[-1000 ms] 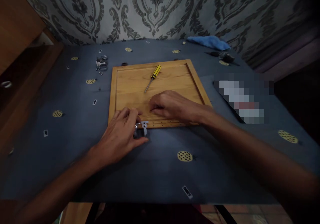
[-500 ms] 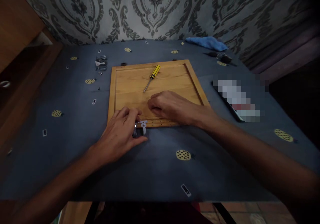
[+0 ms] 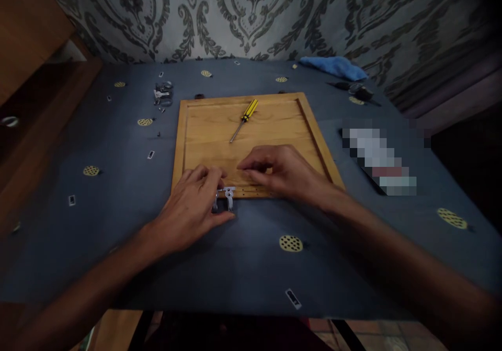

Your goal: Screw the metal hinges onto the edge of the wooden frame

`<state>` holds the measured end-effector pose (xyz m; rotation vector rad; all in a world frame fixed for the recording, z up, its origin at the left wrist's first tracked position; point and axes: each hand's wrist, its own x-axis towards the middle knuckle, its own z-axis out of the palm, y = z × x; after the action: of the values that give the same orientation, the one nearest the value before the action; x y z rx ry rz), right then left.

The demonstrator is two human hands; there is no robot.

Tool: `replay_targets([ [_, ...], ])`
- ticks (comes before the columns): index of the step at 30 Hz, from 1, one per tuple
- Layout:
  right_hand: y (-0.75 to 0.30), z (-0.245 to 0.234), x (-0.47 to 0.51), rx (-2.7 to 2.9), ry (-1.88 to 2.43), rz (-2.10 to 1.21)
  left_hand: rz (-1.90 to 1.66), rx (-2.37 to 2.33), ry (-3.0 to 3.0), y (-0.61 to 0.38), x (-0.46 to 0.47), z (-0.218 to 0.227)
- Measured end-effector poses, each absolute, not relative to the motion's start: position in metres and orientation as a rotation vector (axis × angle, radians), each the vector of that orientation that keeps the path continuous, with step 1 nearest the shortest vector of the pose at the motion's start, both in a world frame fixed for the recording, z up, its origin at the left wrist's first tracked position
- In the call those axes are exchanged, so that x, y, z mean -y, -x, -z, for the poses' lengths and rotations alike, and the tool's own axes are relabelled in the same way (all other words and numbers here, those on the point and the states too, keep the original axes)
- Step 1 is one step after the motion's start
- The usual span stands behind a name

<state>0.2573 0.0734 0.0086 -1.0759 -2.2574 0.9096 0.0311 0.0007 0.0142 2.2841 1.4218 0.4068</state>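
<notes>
A wooden panel (image 3: 212, 126) with a raised frame lies flat on the cloth-covered table. My left hand (image 3: 194, 196) is closed round a metal hinge (image 3: 229, 194), holding it at the panel's near edge; part of the hinge is behind my fingers. Just right of it, over the panel, my right hand (image 3: 278, 168) has its thumb and fingertips pinched together. Whatever is between those fingertips is too small to make out. Small holes dot the panel's near edge beside the hinge. A yellow and black screwdriver (image 3: 245, 118) rests on the panel beyond my hands.
More metal hinges (image 3: 163, 94) lie at the back left, with loose screws (image 3: 161, 110) close by. To the right is a phone (image 3: 378, 157), its screen blurred out. A blue cloth (image 3: 333, 67) and a dark tool (image 3: 356, 90) sit at the back right.
My right hand has turned so its pinched thumb and fingertips show, and sits slightly further right. My left hand stays on the hinge. The whole view has shifted a little.
</notes>
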Motion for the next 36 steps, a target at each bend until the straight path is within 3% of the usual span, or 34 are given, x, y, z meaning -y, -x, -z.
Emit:
replay_targets([
  [9,-0.24,0.017,-0.037,1.852,0.977,-1.212,-0.418,-1.405,-2.315,-0.032,-0.001,-0.014],
  [36,-0.242,0.024,-0.039,2.353,0.745,-0.505,-0.451,-1.419,-2.352,-0.032,0.0,-0.008],
])
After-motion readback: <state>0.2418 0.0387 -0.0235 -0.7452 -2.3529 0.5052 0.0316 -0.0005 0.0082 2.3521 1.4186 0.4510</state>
